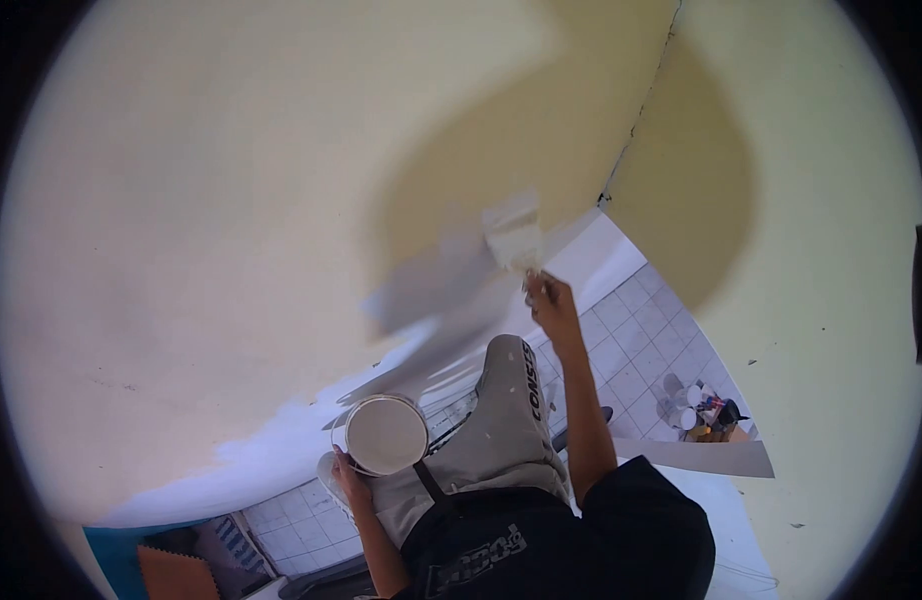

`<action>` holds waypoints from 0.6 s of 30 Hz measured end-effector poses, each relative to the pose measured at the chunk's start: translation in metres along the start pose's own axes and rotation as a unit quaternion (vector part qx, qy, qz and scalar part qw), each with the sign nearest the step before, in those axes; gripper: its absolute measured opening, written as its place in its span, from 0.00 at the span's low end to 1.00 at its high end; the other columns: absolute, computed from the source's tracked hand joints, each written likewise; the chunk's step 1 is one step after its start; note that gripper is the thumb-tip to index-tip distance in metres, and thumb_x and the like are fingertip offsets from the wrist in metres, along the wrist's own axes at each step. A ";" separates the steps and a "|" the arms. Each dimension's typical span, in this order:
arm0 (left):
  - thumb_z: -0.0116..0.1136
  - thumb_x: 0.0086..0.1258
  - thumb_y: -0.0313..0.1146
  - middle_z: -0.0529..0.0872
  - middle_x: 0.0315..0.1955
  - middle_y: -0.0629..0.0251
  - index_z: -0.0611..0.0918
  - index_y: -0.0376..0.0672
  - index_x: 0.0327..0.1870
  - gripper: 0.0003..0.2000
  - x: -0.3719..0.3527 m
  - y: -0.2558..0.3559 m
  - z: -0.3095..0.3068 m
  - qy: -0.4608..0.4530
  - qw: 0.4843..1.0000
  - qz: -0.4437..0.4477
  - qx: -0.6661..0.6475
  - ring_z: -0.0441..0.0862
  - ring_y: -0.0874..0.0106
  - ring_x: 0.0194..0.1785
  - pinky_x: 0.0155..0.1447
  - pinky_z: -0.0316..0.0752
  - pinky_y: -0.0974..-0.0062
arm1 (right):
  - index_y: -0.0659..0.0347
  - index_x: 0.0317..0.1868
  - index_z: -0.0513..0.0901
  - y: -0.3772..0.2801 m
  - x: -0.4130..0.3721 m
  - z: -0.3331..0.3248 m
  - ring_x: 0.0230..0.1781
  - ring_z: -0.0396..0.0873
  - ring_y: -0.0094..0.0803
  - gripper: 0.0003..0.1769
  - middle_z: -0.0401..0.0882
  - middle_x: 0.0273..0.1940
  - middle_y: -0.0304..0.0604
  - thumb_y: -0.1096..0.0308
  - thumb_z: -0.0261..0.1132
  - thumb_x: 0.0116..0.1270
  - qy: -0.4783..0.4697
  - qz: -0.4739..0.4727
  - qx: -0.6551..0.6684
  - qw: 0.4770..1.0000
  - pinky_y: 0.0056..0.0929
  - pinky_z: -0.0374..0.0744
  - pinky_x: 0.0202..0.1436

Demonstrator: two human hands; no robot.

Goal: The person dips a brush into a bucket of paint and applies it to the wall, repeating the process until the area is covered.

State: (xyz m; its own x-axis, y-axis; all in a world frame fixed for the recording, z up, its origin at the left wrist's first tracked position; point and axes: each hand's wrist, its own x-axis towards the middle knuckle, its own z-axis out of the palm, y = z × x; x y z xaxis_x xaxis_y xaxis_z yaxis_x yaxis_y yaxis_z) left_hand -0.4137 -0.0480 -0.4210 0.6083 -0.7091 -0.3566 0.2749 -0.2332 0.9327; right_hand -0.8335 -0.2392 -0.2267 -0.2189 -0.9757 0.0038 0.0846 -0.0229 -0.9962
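Wide paintbrush (pixel 516 235) at pale wall (pixel 231 250); paint bucket (pixel 386 435) alongside.
Paintbrush: blurred, near the wall's lower edge, left of cracked corner seam (pixel 636 125). Gripped by the handle in right hand (pixel 554 300), closed, with fingers curled round. Bucket: round, white, with pale contents, over the left thigh, near the wall's lower edge; supported at the side by left hand (pixel 349 478), partly curled, with some fingers hidden. Black lettering (pixel 534 380) along grey trousers (pixel 501 420), seemingly "CONSIS"; inverted print (pixel 486 560) on black shirt (pixel 631 530), not surely legible. Right arm extended forward, toward the wall; left forearm lower, angled beside the torso. On tiled floor (pixel 626 335), near the right-hand wall's lower edge: clustered small containers (pixel 703 415).
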 end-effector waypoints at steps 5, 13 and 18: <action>0.53 0.73 0.52 0.67 0.19 0.77 0.70 0.48 0.22 0.21 -0.008 0.012 0.002 -0.011 1.000 -0.021 0.002 0.64 0.82 0.24 0.29 0.60 0.77 | 0.59 0.30 0.78 0.082 -0.013 -0.017 0.15 0.56 0.11 0.18 0.64 0.18 0.26 0.54 0.58 0.73 0.061 0.073 -0.103 0.990 0.16 0.55 0.17; 0.51 0.73 0.54 0.66 0.19 0.77 0.70 0.49 0.23 0.21 -0.004 0.006 0.004 0.017 1.000 -0.025 -0.001 0.64 0.81 0.26 0.31 0.61 0.76 | 0.59 0.30 0.77 -0.063 -0.015 -0.011 0.16 0.58 0.11 0.18 0.65 0.18 0.27 0.55 0.58 0.73 0.008 0.036 -0.025 0.999 0.15 0.56 0.17; 0.53 0.73 0.52 0.66 0.18 0.77 0.69 0.49 0.22 0.21 0.007 -0.005 -0.005 -0.003 1.000 -0.014 -0.007 0.62 0.81 0.23 0.29 0.60 0.78 | 0.57 0.29 0.74 -0.021 0.004 0.002 0.14 0.54 0.10 0.19 0.62 0.18 0.26 0.53 0.56 0.74 0.026 -0.019 -0.043 0.999 0.15 0.52 0.15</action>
State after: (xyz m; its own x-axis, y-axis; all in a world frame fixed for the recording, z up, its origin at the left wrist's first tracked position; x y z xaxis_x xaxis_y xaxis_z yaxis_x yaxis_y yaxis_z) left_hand -0.4067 -0.0484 -0.4285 0.5965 -0.7062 -0.3814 0.3015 -0.2433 0.9219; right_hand -0.8343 -0.2426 -0.2057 -0.2714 -0.9617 0.0393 -0.0079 -0.0387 -0.9992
